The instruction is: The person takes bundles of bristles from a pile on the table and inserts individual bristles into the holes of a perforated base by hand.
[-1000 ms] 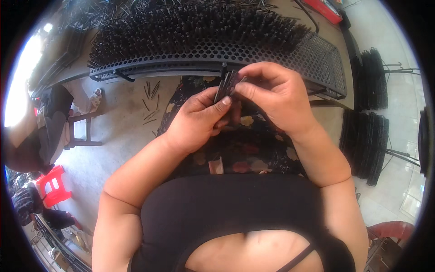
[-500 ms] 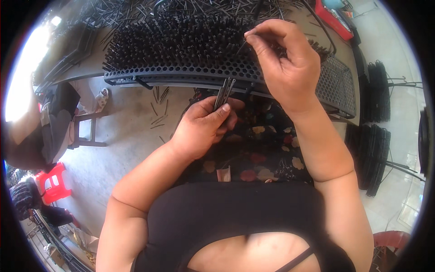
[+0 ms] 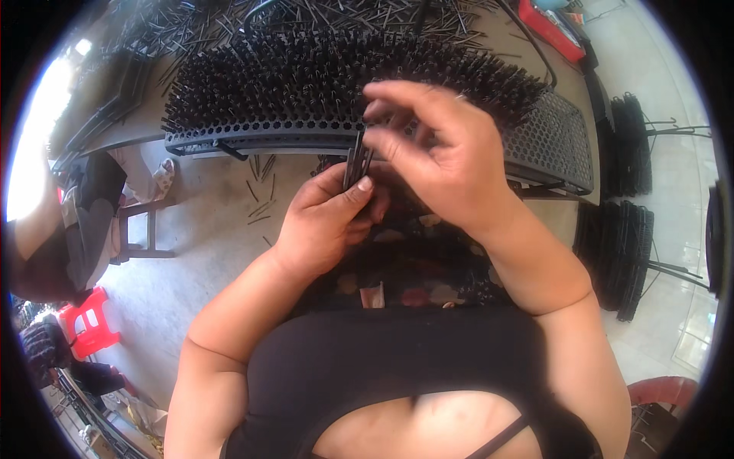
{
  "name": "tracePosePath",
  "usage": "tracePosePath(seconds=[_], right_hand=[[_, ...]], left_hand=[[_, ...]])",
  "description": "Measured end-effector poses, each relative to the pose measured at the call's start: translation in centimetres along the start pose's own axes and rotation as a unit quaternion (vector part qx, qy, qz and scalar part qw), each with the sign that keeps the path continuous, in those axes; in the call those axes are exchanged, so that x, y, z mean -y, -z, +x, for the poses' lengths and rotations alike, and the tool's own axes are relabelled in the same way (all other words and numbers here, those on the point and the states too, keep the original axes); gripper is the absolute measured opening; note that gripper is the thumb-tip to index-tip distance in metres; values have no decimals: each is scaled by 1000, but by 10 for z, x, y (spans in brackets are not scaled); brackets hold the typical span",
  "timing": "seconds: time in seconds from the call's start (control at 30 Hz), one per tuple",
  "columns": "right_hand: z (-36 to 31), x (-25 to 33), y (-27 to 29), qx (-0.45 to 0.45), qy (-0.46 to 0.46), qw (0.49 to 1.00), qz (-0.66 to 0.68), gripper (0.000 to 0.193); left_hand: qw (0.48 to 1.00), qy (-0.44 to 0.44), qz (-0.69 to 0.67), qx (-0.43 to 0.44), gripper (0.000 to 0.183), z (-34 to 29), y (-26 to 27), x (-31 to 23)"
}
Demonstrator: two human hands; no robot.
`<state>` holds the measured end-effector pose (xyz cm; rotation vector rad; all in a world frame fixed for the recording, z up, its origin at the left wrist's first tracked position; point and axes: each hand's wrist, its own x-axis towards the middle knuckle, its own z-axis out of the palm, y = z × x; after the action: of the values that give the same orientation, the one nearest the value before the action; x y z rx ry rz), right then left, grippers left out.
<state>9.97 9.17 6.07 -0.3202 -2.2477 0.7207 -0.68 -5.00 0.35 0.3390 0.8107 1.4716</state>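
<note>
My left hand (image 3: 321,214) is closed around a small bundle of thin dark metal rods (image 3: 355,162), their ends standing up past the thumb. Just above and to the right of these ends is my right hand (image 3: 451,157). Its thumb and fingers are apart and slightly blurred, and I see nothing held in them. Beyond both hands lies a long black perforated rack (image 3: 562,141). Many upright dark rods (image 3: 306,80) with hooked or looped tips stand packed in its holes, while the rack's right end shows bare holes.
Loose rods (image 3: 367,17) lie heaped behind the rack, and several more are on the floor (image 3: 256,206). At the left sits another person (image 3: 61,222), near a red plastic stool (image 3: 90,325). Bundles of black wire parts (image 3: 631,256) stand at right; a red tray (image 3: 554,30) is far right.
My right hand has come down and left from over the rack to the rods in my left hand. Its pinched fingers have parted, and the thin rod in them is gone from them.
</note>
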Motion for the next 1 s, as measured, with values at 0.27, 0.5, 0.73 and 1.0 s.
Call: tracePosePath(seconds=[0.27,0.5,0.73,1.0], right_hand=[[9,-6,24,-79,-232,927,283,15],[4,-28,23,-169,-41,977,120,15],[3,-30,19,-155,-29,985,67,13],[15,-26,21,-42,43,994,-95,14]], left_hand=[[998,58,39,-4,32,-3,-8,-5],[991,98,87,-40,33,-1,-13,-4],[991,98,82,-39,33,-1,-13,-3],[991,104,79,-38,34,0,-13,-3]])
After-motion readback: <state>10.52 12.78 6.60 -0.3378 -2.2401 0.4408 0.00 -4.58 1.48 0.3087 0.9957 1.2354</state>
